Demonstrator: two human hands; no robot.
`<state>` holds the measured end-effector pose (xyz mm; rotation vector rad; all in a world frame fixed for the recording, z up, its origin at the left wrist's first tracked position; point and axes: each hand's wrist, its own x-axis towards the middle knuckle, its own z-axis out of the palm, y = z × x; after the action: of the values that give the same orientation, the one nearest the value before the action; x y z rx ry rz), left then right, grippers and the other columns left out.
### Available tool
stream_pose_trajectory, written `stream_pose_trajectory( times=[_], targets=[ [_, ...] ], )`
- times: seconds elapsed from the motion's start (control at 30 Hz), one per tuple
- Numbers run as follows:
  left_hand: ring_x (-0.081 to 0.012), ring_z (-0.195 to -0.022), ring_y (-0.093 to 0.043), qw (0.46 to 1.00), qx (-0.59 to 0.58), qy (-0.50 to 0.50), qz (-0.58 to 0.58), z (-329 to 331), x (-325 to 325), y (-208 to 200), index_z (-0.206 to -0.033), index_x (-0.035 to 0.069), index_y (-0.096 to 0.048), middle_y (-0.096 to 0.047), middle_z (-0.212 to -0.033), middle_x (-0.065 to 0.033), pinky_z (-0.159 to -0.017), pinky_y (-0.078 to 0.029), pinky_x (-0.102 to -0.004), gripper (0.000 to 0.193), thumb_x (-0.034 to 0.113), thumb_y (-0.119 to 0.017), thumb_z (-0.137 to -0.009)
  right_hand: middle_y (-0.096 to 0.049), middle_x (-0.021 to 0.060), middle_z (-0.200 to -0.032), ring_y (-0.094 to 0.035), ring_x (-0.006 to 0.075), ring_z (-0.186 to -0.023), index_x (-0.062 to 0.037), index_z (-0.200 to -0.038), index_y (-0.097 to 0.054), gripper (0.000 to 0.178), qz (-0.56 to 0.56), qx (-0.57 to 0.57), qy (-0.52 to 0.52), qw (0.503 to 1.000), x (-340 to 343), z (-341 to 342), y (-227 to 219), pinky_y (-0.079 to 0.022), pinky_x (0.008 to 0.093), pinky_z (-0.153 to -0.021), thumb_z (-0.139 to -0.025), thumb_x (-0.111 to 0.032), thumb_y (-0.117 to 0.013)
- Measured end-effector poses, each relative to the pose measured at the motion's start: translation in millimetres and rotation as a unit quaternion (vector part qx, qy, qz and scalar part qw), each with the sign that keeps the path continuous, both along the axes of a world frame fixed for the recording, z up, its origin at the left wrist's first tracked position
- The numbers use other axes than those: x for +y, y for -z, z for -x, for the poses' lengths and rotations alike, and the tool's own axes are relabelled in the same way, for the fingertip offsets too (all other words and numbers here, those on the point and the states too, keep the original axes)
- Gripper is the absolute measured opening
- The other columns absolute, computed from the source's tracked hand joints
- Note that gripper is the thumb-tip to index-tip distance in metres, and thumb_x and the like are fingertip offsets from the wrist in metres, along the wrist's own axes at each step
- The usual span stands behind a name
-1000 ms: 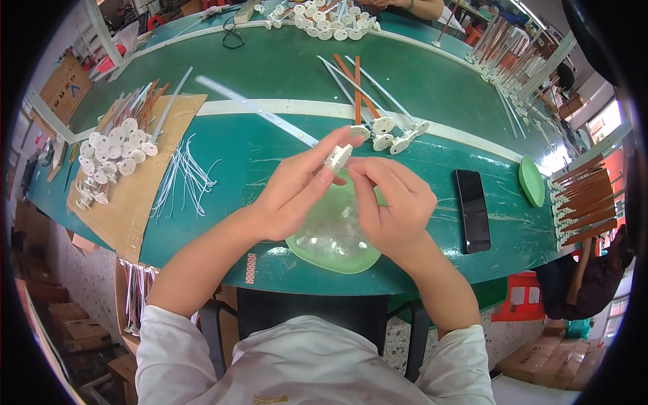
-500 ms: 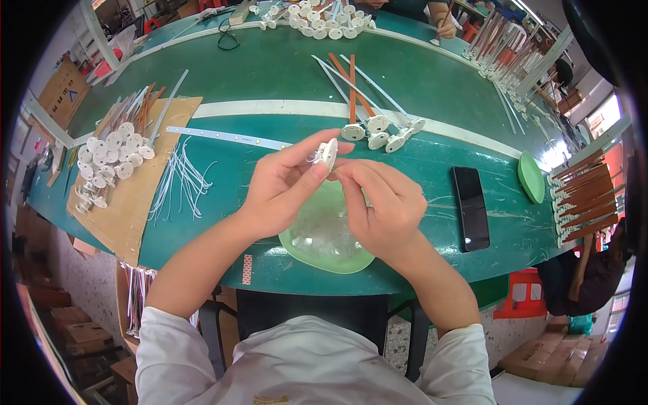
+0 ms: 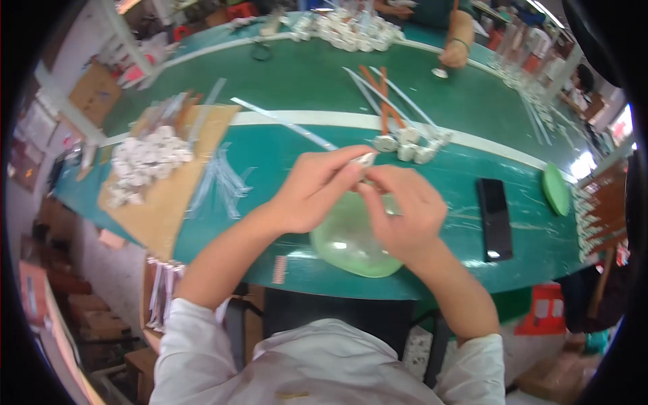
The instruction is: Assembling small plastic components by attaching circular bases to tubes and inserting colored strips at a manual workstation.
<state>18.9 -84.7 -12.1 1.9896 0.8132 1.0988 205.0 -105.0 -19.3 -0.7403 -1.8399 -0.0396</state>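
Observation:
My left hand (image 3: 304, 192) is closed around a small white round cap (image 3: 365, 160) above the near part of the table. A pale blue LED strip (image 3: 283, 124) slants up and left from behind that hand, seemingly joined to the cap. Close against the cap, the fingertips of my right hand (image 3: 410, 212) are pinched together; whatever they grip is too small and blurred to make out. Below both hands sits a translucent green dish (image 3: 358, 260). Just beyond them lie several white round caps (image 3: 408, 138) with white and brown strips.
Cardboard (image 3: 158, 226) at left bears piled white caps (image 3: 148, 158), beside loose white wires (image 3: 219, 182). A black phone (image 3: 495, 219) and another green dish (image 3: 555, 189) lie at right. Across the table, a co-worker's hand (image 3: 453, 55) holds a capped strip. More caps (image 3: 358, 30) are heaped behind.
The whole view has shifted, so everything appears further right and slightly lower. The cap between my hands has tilted and shows less of its face. The LED strip now slants more steeply.

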Motion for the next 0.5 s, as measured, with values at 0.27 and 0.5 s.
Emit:
stream_pose_trajectory(
  times=[0.27,0.5],
  targets=[
    [-0.0200,-0.066,-0.062,0.906,0.177,-0.375,-0.085,118,23,-95,-0.077,-0.003,-0.069,-0.065,-0.068,-0.0130,-0.065,-0.049,-0.0378,0.062,0.053,-0.053,-0.101,-0.071,0.0130,-0.107,-0.067,0.0246,-0.089,-0.0007,-0.091,-0.071,0.017,-0.018,-0.002,0.047,0.999,8,-21,0,-0.056,0.0275,-0.060,-0.076,0.003,-0.079],
    [-0.0362,-0.058,-0.061,0.746,0.441,-0.471,-0.165,284,14,-127,-0.071,-0.003,-0.065,-0.062,-0.060,-0.0193,-0.061,-0.049,-0.0450,0.059,0.046,-0.056,-0.102,-0.071,0.0132,-0.104,-0.066,0.0279,-0.089,-0.0004,-0.086,-0.070,0.013,-0.024,-0.006,0.018,1.000,7,-8,0,-0.055,0.0327,-0.068,-0.076,0.001,-0.078]
  ],
)
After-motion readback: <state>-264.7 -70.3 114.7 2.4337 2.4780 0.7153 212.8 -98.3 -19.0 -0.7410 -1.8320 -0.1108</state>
